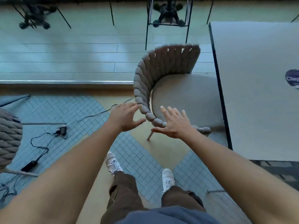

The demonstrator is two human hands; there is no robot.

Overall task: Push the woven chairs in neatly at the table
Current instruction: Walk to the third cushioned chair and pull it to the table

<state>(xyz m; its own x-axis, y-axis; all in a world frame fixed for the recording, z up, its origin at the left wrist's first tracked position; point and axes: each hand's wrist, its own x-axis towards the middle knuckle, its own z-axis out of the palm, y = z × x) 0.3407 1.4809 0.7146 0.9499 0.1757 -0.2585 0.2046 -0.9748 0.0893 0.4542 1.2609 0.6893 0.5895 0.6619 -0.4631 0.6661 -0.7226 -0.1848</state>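
Note:
A woven grey chair (145,81) with a curved rope back and a round pale seat (186,97) stands ahead of me, its seat partly under the left edge of the grey table (258,94) on the right. My left hand (126,117) hovers open at the near end of the woven backrest, fingers spread on its outer side. My right hand (174,125) is open too, palm down over the backrest's near end and the seat's edge. Neither hand grips the chair. A second woven chair (9,136) shows partly at the left edge.
Black cables and a power adapter (61,130) lie on the tiled floor to the left. Thin black chair legs (168,25) stand at the back beyond a metal floor strip. A dark round mark (292,80) lies on the table. My feet stand just behind the chair.

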